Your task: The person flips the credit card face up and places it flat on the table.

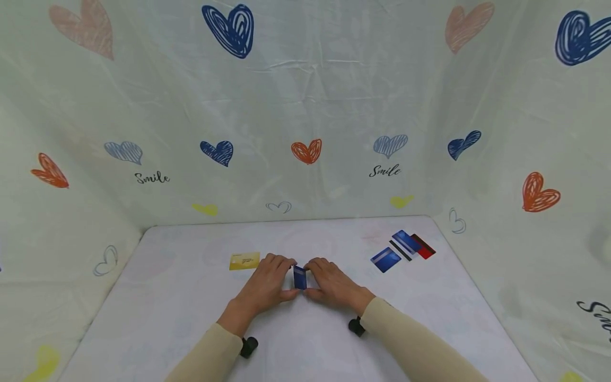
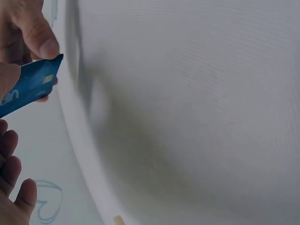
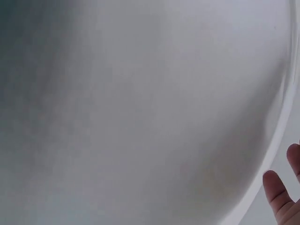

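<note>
"Card, where's it at?"

"Middle of the counter, between left hand and right hand. Blue, chip side visible in the left wrist view. Can't tell if it touches the surface."

"Grip?"

"Both on it. Left one pinches along the left edge, fingers at the upper corner, thumb at the lower. Right one does likewise on the right edge."

"Wrist views?"

"Left: digits on the card at the frame's side, more fingertips below, can't tell whose. Right: only a couple of fingertips, lower right corner."

"Nearest thing?"

"Yellow card, flat, right beside the left hand. Contact unclear."

"Other side?"

"Cluster well off to the right: loose blue card, dark strip next to it, then second blue card overlapping with a red-and-black card."

"Rest?"

"Beige sleeves, black device by each wrist, pale curtain behind, printed with hearts and 'Smile'."
</note>
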Motion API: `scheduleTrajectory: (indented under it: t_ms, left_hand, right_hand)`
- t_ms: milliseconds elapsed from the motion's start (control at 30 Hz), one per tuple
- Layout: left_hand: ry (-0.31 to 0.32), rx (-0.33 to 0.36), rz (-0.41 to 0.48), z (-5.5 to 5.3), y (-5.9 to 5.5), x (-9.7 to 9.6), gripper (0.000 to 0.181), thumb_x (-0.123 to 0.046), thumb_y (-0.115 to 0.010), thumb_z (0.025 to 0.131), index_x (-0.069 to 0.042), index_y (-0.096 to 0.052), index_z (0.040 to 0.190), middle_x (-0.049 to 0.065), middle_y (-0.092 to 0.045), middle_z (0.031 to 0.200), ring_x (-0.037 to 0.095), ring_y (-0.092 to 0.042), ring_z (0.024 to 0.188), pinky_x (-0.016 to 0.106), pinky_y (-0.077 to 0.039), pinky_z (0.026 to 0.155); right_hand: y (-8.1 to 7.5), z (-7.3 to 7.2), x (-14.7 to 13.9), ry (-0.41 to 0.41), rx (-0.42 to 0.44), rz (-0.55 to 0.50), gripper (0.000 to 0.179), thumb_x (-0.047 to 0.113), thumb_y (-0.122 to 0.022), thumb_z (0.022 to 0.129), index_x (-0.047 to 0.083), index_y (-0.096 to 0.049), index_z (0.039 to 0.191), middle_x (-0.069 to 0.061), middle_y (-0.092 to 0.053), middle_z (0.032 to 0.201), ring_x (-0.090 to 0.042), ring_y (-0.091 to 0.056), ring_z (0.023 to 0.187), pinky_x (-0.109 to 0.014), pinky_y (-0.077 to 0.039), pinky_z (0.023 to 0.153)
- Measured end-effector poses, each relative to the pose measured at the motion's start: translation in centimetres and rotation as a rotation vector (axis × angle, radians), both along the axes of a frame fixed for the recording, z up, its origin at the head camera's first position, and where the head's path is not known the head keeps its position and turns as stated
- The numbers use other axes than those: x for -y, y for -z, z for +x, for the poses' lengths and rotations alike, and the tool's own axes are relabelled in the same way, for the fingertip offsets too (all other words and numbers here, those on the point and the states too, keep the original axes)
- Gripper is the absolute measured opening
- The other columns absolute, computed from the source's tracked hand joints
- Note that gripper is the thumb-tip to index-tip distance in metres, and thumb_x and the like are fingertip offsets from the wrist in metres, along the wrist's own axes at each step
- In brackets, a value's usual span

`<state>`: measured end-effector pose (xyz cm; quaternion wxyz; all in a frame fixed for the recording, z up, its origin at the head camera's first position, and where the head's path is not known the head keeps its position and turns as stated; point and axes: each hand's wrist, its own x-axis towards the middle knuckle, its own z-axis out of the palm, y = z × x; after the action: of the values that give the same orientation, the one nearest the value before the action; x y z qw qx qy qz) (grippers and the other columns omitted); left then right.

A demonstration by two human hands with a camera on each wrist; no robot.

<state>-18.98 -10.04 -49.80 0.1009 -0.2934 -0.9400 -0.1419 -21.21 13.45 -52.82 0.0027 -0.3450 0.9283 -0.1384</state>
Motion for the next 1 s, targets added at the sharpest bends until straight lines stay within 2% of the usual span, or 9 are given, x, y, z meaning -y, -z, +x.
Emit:
scheduleTrajectory:
  t_ms: [267,533,667,800,900,1000]
  left_hand:
    - [0.018,0.003,0.014,-0.1,0.7,0.4,0.063,-0.049,-0.088,0.085,-0.012,-0.065,0.131,0.001,-0.065,0.120,0.021,-0.056,0.115,0.041,-0.051,0.104]
    - [0.028,0.045,0.059,-0.2,1.0,0.4,0.061,-0.046,-0.087,0.086,-0.013,-0.068,0.134,-0.002,-0.065,0.122,0.019,-0.054,0.117,0.039,-0.051,0.105]
    - [-0.011,0.053,0.044,-0.1,0.8,0.2,0.061,-0.043,-0.087,0.086,-0.009,-0.067,0.133,0.003,-0.067,0.125,0.023,-0.055,0.119,0.043,-0.050,0.107]
    - [-0.112,0.055,-0.035,-0.1,1.0,0.1,0.062,-0.041,-0.087,0.085,-0.006,-0.064,0.131,0.007,-0.070,0.125,0.025,-0.055,0.117,0.043,-0.048,0.107]
    - [-0.176,0.048,-0.111,-0.1,1.3,0.2,0.065,-0.043,-0.088,0.083,-0.005,-0.063,0.130,0.008,-0.072,0.123,0.025,-0.054,0.111,0.041,-0.048,0.102]
    - [-0.193,0.024,-0.169,-0.2,1.5,0.4,0.067,-0.044,-0.088,0.081,-0.004,-0.063,0.129,0.009,-0.072,0.120,0.026,-0.053,0.107,0.040,-0.048,0.098]
  right_hand:
    - [-0.1,0.2,0.7,-0.072,-0.011,-0.111,0.056,0.040,-0.071,0.102,0.010,-0.052,0.145,-0.006,-0.056,0.143,-0.020,-0.054,0.133,-0.041,-0.047,0.114]
    - [-0.3,0.6,0.8,-0.046,0.067,-0.142,0.053,0.038,-0.070,0.103,0.013,-0.051,0.145,-0.003,-0.055,0.147,-0.018,-0.052,0.137,-0.043,-0.045,0.116]
    - [-0.5,0.8,0.8,-0.023,0.067,-0.145,0.056,0.039,-0.073,0.101,0.012,-0.052,0.145,-0.004,-0.055,0.148,-0.020,-0.052,0.138,-0.044,-0.045,0.117]
    - [-0.6,0.9,0.7,0.018,-0.010,-0.141,0.065,0.044,-0.077,0.097,0.012,-0.050,0.146,-0.006,-0.054,0.148,-0.022,-0.052,0.138,-0.045,-0.044,0.117]
    - [-0.6,0.8,0.6,0.018,-0.148,-0.111,0.069,0.047,-0.079,0.094,0.010,-0.050,0.145,-0.006,-0.054,0.145,-0.022,-0.051,0.135,-0.044,-0.046,0.114]
    - [-0.7,0.7,0.6,-0.010,-0.284,-0.080,0.072,0.049,-0.081,0.090,0.009,-0.051,0.142,-0.006,-0.054,0.140,-0.022,-0.051,0.130,-0.042,-0.047,0.108]
